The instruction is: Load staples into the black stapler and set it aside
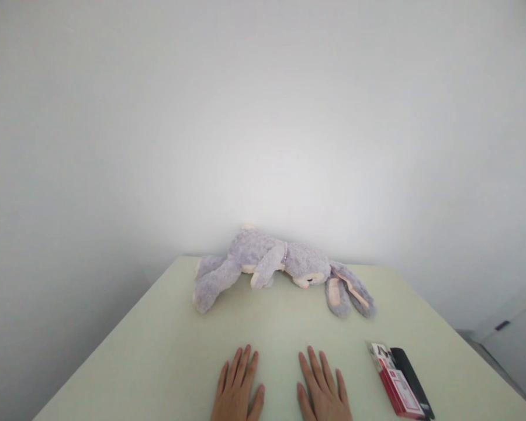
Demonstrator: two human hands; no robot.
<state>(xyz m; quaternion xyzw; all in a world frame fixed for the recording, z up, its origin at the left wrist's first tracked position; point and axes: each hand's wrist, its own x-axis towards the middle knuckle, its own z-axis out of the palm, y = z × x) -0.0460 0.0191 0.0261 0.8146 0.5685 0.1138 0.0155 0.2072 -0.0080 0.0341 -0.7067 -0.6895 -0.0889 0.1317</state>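
My left hand [237, 387] and my right hand [322, 389] lie flat, palms down, side by side on the pale table [158, 351] near its front edge. Both hold nothing, with fingers slightly spread. A grey plush rabbit [269, 266] lies on its side at the far end of the table against the wall, its long ears trailing to the right. A red and white box [395, 383] lies just right of my right hand, not touching it, with a black flat object [414, 374] alongside it.
A plain white wall stands directly behind the table. The table's left and right edges slope away toward me. A pale cabinet front with a dark handle [503, 325] shows at the far right, lower than the tabletop.
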